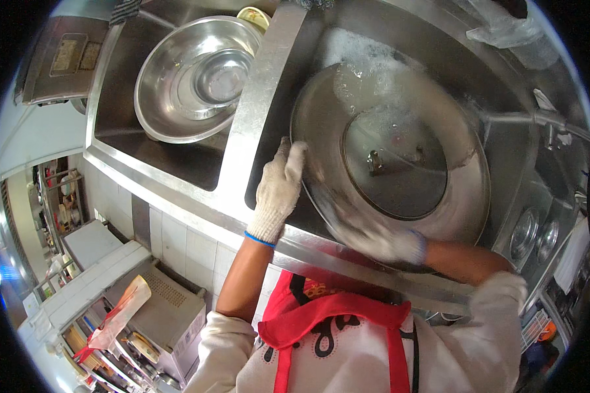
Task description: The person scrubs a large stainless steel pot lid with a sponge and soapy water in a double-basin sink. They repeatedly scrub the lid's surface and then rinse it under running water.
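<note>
A large round metal basin or pan (319, 123) with a wide sloping side stands in the right sink compartment (275, 118). Cloudy water and white foam (359, 49) show at its far side, and two small dark fittings appear within its inner circle. My left hand (280, 186), in a white knitted glove with a blue cuff edge, has its thumb and fingers at the basin's left rim. My right hand (373, 236), gloved too and blurred, lies against the near part of the basin; its fingers are not clear.
In the left compartment a large steel bowl (157, 83) holds a smaller metal bowl (221, 81), beside a yellowish bowl (253, 17). A faucet (550, 118) reaches in from the right, near a clear plastic bag (511, 34). Shelves and a box-shaped appliance (162, 304) stand at lower left.
</note>
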Demonstrator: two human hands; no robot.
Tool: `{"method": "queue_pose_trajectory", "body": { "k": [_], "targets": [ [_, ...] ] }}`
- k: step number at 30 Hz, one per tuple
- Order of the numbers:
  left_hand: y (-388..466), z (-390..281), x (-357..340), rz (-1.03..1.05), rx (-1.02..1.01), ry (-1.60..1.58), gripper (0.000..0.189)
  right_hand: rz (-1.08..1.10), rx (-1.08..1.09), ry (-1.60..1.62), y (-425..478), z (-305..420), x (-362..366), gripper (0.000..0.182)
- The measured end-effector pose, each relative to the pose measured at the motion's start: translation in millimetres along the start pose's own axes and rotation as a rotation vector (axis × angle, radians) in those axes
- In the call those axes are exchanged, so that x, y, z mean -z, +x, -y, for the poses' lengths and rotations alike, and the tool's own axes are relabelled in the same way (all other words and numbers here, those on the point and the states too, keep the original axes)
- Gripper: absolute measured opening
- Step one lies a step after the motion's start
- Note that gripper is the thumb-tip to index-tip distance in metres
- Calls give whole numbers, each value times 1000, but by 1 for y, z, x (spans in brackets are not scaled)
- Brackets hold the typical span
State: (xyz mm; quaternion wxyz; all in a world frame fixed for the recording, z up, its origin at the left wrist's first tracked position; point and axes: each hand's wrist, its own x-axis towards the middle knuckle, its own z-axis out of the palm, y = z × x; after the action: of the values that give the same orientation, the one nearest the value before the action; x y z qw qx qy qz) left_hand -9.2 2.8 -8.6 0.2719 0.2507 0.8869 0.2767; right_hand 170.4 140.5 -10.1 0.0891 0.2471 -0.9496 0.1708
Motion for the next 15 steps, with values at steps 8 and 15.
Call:
{"method": "queue_pose_trajectory", "body": {
  "k": [8,15],
  "targets": [
    [0,-24,4,50,184,-89,58,525,-585,941,-56,5,66,50],
    [3,-17,2,44,165,-102,56,-72,-548,63,45,-80,-72,61]
  ]
}}
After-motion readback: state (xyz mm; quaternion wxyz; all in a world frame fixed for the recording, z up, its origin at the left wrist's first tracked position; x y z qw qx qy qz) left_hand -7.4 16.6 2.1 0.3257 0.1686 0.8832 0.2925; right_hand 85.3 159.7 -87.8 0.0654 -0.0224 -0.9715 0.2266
